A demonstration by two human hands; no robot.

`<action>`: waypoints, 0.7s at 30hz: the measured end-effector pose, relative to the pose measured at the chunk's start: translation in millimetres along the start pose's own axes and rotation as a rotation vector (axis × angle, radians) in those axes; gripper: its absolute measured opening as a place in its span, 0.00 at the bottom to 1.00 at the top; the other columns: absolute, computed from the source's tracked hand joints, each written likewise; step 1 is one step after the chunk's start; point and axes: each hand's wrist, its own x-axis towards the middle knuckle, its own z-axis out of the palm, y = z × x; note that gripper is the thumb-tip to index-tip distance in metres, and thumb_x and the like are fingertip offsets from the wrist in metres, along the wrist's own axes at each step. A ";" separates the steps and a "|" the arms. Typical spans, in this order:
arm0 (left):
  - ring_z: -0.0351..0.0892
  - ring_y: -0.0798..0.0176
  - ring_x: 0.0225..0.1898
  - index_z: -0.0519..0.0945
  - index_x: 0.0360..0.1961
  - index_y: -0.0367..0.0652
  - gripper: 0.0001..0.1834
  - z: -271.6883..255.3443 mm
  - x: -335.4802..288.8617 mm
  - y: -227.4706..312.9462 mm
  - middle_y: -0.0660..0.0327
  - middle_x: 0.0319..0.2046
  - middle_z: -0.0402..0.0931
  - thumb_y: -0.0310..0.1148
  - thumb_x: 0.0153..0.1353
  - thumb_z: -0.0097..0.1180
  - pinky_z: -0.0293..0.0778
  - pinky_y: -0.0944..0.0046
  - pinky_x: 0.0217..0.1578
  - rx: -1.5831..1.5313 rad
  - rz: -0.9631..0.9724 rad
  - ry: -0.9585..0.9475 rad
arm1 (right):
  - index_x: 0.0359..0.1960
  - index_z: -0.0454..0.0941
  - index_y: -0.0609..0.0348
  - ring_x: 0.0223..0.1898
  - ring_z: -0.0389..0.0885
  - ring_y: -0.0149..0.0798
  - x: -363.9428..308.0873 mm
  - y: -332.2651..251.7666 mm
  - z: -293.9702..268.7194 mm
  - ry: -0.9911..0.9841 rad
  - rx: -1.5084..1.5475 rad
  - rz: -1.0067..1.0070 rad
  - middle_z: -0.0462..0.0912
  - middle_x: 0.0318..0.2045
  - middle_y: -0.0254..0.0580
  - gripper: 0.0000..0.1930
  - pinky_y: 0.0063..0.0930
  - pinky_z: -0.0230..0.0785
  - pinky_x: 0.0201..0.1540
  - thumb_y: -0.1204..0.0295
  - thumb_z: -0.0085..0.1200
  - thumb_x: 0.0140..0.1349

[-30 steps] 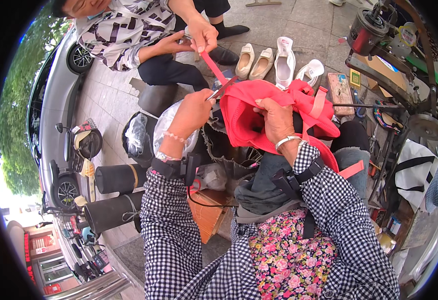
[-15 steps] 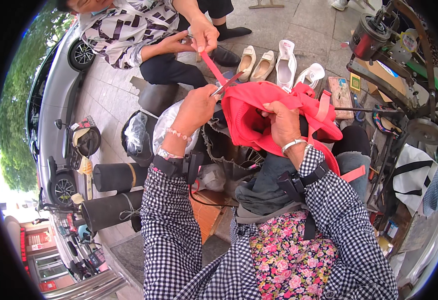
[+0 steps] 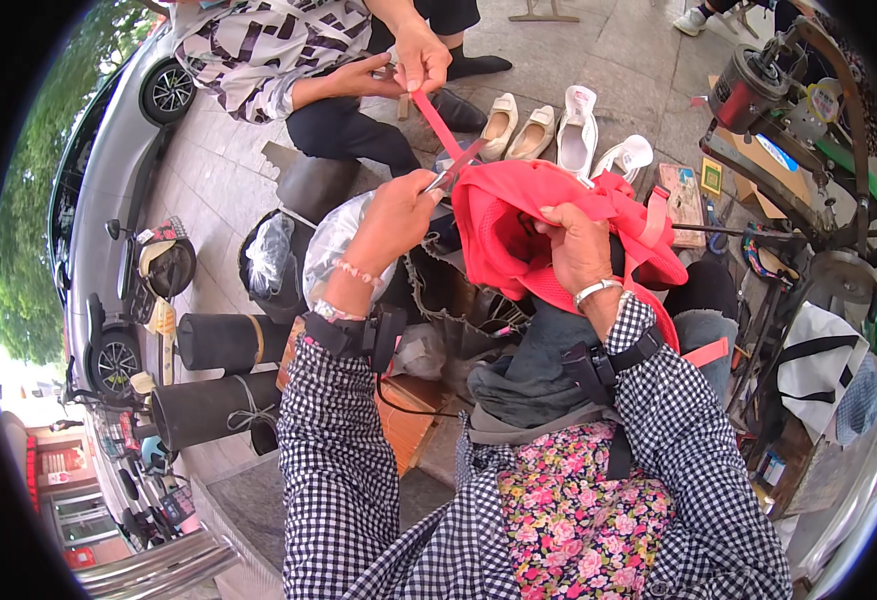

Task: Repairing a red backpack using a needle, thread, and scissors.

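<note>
The red bag [image 3: 493, 190] is in front of me, over my lap [image 3: 523, 375]. My right hand [image 3: 576, 245] grips its edge. My left hand [image 3: 395, 225] is closed around the scissors [image 3: 448, 178], and the blades are at the red strap [image 3: 436, 122]. A person's hand [image 3: 421, 58] pinches the far end. I think the cut is only partly done or just set up; I can't tell if the strap is cut through. If not, that snip is left. There's no tabletop under the bag. The ground is grey stone [image 3: 613, 45], with white shoes [image 3: 575, 140] ahead, a metal machine [image 3: 753, 85] on my right, and a silver car [image 3: 118, 210] on my left.
</note>
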 end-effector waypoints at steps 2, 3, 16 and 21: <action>0.70 0.38 0.30 0.73 0.30 0.34 0.07 -0.5 2.5 4.1 0.43 0.24 0.72 0.29 0.55 0.48 0.66 0.53 0.30 0.036 0.011 -0.002 | 0.22 0.76 0.62 0.22 0.75 0.32 -0.3 1.5 0.2 -0.001 0.001 -0.016 0.78 0.20 0.36 0.02 0.24 0.66 0.30 0.81 0.53 0.46; 0.70 0.37 0.30 0.73 0.30 0.34 0.07 -1.3 2.8 5.1 0.43 0.25 0.72 0.29 0.55 0.49 0.66 0.52 0.30 0.075 0.021 -0.010 | 0.22 0.76 0.62 0.22 0.75 0.32 -0.7 1.7 1.0 -0.006 -0.001 -0.015 0.78 0.20 0.36 0.02 0.24 0.66 0.30 0.81 0.53 0.46; 0.67 0.70 0.15 0.73 0.38 0.35 0.13 -9.0 -24.7 -10.8 0.62 0.18 0.70 0.30 0.53 0.54 0.63 0.69 0.16 -0.083 -0.052 -0.005 | 0.23 0.75 0.63 0.24 0.75 0.34 10.6 -6.5 -13.7 -0.042 0.118 0.036 0.77 0.22 0.39 0.02 0.25 0.68 0.30 0.82 0.51 0.48; 0.63 0.77 0.13 0.74 0.37 0.37 0.11 30.4 -3.6 0.1 0.69 0.17 0.68 0.26 0.51 0.57 0.59 0.74 0.12 -0.374 -0.050 0.219 | 0.23 0.74 0.64 0.29 0.75 0.36 11.3 -37.0 -21.3 -0.319 0.184 0.163 0.77 0.25 0.41 0.04 0.31 0.67 0.40 0.79 0.49 0.53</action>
